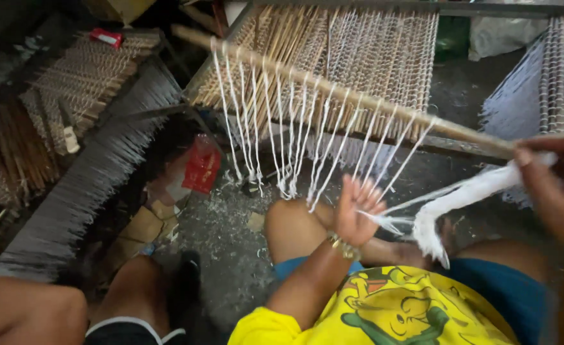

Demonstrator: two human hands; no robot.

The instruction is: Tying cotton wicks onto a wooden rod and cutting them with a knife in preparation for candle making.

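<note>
Dusty grey floor below; left hand (357,211) spreads open among looped white cords (282,128), right hand (560,185) clenches thick white cord bundle (467,191) beside long wooden pole (371,102).

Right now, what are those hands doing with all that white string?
A person sits on the floor, working white cotton strings that hang in a row from a long wooden stick laid across a woven mat frame. The left hand is spread open among the lower strands. The right hand pinches a thick bundle of white string, pulled out to the side. Another person's knee shows at the lower left.
</note>
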